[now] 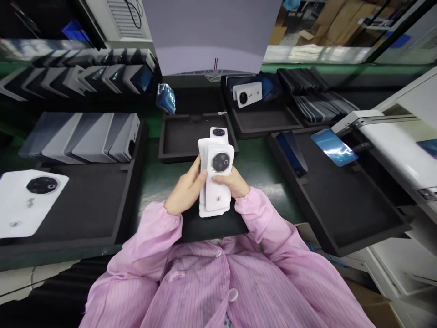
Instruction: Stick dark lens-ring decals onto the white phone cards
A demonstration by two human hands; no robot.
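Observation:
In front of my chest is a loosely fanned stack of white phone-shaped sheets (pixel 219 190), each with a dark camera print near its top. My left hand (pixel 186 187) grips the stack's left edge, its thumb on the front. From the right, my right hand (pixel 237 183) closes round the other edge with the thumb across the top sheet. Part of the fingers on both hands is hidden behind the sheets. Just beyond the stack lies a black tray (pixel 194 155), and one sheet's upper end sticks up over it.
At left, a black tray (pixel 102 191) holds rows of dark and white sheets (pixel 92 136); a larger white phone sheet (pixel 34 205) lies in front. A back-right tray (pixel 262 120) holds white sheets (pixel 250 94). A right tray (pixel 355 200) has a shiny blue sheet (pixel 334 146), beside a white machine (pixel 399 141).

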